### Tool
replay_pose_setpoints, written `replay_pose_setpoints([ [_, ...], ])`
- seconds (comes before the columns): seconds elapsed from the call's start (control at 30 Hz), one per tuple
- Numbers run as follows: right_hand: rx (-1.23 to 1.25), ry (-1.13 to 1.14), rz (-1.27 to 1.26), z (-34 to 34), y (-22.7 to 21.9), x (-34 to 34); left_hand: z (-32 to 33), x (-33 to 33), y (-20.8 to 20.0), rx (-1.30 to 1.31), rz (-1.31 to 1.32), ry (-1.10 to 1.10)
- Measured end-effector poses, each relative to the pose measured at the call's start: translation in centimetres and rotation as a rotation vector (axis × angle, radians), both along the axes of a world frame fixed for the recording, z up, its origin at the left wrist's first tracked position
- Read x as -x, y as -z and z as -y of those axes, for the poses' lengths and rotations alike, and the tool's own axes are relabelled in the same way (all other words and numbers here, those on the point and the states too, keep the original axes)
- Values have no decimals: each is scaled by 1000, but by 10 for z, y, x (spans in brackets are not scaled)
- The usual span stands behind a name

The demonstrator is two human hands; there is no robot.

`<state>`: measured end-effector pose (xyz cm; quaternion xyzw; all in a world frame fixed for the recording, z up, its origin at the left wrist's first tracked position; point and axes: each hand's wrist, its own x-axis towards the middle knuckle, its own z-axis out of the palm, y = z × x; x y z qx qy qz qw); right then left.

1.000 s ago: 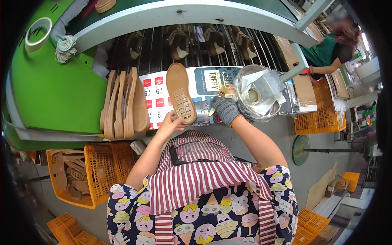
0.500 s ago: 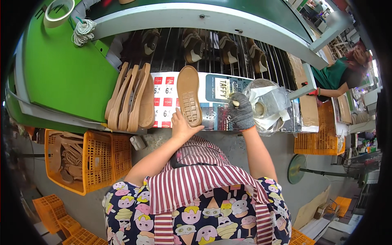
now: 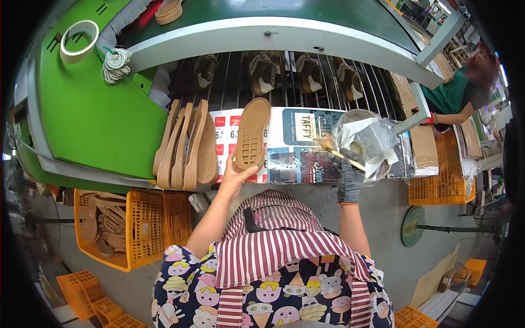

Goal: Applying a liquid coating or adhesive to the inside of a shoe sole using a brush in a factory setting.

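Note:
A tan shoe sole (image 3: 256, 120) with a grid of hollows in its heel lies lengthwise before me on a printed sheet (image 3: 278, 128). My bare left hand (image 3: 234, 177) grips its heel end, thumb along the near edge. In my right hand (image 3: 350, 179), which wears a grey glove, is a brush with a pale wooden handle (image 3: 357, 165), its bristle end pointing left over the sheet. Right beside the glove stands a round container (image 3: 356, 146) wrapped in clear plastic and white paper. Several tan soles (image 3: 205, 156) stand on edge to the left.
Beyond the sheet, several shoes (image 3: 263, 74) sit on a rack of metal rods under a pale beam (image 3: 229, 37). Orange crates stand low on the left (image 3: 145, 229) and right (image 3: 424, 188), the left one holding soles. A co-worker's arm (image 3: 454, 117) reaches in at right.
My right hand has shifted right toward the plastic-wrapped container, and the brush handle now shows in it. My left hand keeps hold of the sole's heel. The whole view has shifted slightly.

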<state>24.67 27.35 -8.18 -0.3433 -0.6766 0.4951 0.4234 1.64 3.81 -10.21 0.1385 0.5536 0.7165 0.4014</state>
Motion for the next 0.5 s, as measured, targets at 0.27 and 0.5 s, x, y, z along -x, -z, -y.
replay_pose_setpoints([
  [0.27,453,89,-407,9,-7,-4,-6,19,8,-368,943,-5],
  [0.5,450,194,-504,10,-4,-13,-32,22,13,-627,1099,118],
])
